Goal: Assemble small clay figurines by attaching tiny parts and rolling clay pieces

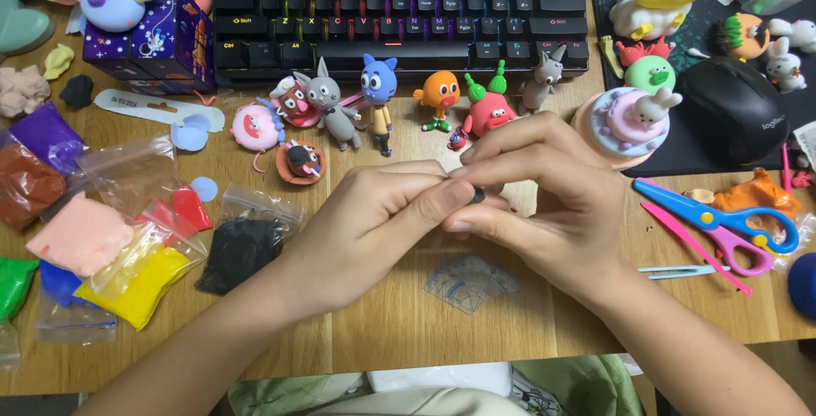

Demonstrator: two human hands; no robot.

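Both hands meet above the middle of the wooden desk (pixel 408 331), slightly toward its near edge. The left hand (pixel 374 220) and the right hand (pixel 544 203) are pressed fingertip to fingertip. A small piece of black clay (pixel 478 196) sits between them; the fingers of both hands are closed on it in a pinch, and only a small part of the piece shows. The clay is held clear of the desk surface.

Directly below the hands, a transparent fan-shaped ruler (pixel 470 282) lies flat on the desk.

Toward the left edge of the desk lie clear bags of clay: a black bag (pixel 240 250) nearest the left hand, then yellow (pixel 146 284), red (pixel 183 209), pink (pixel 82 233) and purple (pixel 47 137).

Along the far edge stands a black keyboard (pixel 399 8). Just in front of it stands a row of small clay figures: a grey cat figure (pixel 330 106), a blue figure (pixel 378 93), an orange figure (pixel 439 96) and a red radish-like figure (pixel 487 110).

Toward the right edge, a pair of scissors (pixel 722 220) with blue and pink handles lies flat, well apart from the right hand. Beyond the scissors, a black computer mouse (pixel 733 110) rests on a dark mat (pixel 680 152).
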